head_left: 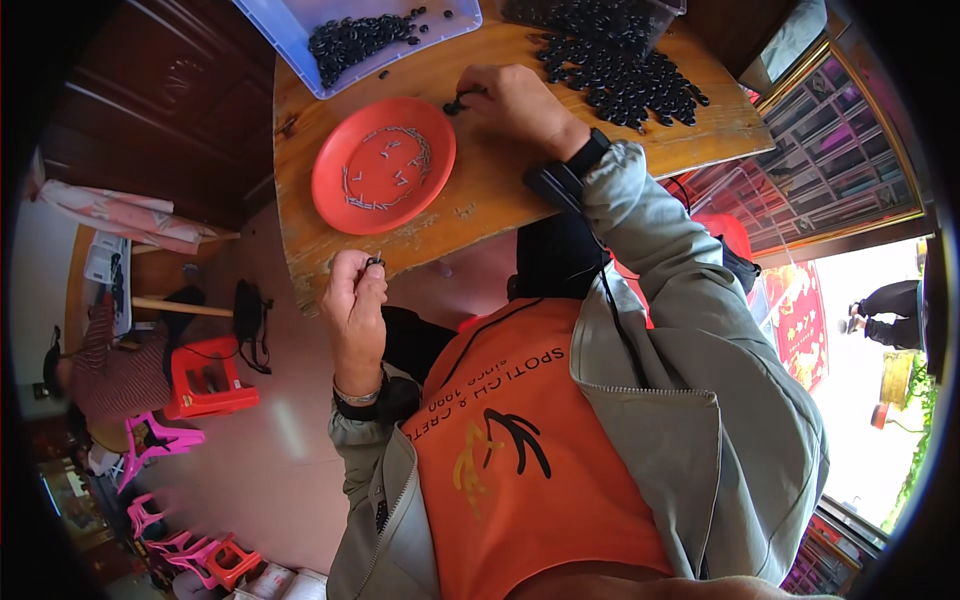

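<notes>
Worn wooden tabletop (480, 215) fills the upper part of the view, above a person in an orange apron and grey jacket. Nearest, at the table's front edge, the left hand (352, 290) pinches a small black piece (374, 262) between thumb and fingertips, held up just off the wood. Beyond it and slightly right sits a red plate (340, 200) holding thin metal pins, close to the left hand and well within its reach. Farther across, the right hand (515, 100) curls its fingertips onto another black piece (456, 104) lying on the table just beside the plate's far rim. To that hand's right spreads a heap of black pieces (625, 85). At the far edge stand a clear bin (290, 30) with more black pieces and a second container (660, 12).
</notes>
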Motion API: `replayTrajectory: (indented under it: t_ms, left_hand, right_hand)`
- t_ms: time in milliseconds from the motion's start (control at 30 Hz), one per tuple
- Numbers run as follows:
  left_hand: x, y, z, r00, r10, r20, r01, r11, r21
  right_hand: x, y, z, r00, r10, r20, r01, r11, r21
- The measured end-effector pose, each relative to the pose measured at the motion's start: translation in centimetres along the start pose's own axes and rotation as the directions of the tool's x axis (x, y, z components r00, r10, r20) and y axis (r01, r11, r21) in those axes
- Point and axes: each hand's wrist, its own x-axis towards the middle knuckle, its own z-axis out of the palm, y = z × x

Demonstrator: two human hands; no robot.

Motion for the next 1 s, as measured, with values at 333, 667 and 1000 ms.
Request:
replayTrajectory:
  t_ms: [333, 667, 1000]
  left_hand:
    - [1.6, 2.5, 1.1, 0.996, 0.061, 0.058, -0.044, 0.965, -0.26]
    - [2.1, 1.0, 1.2, 0.998, 0.057, 0.016, -0.037, 0.813, -0.581]
    - [1.8, 0.8, 1.6, 0.997, 0.066, 0.05, -0.022, 0.794, -0.607]
  right_hand:
    - [-3.7, -8.3, -0.4, 0.951, 0.011, 0.31, -0.307, -0.115, 0.945]
    - [-5.0, -12.6, -0.4, 0.886, -0.043, 0.462, -0.463, -0.164, 0.871]
    - [-5.3, -12.2, 1.0, 0.899, -0.064, 0.433, -0.437, -0.072, 0.897]
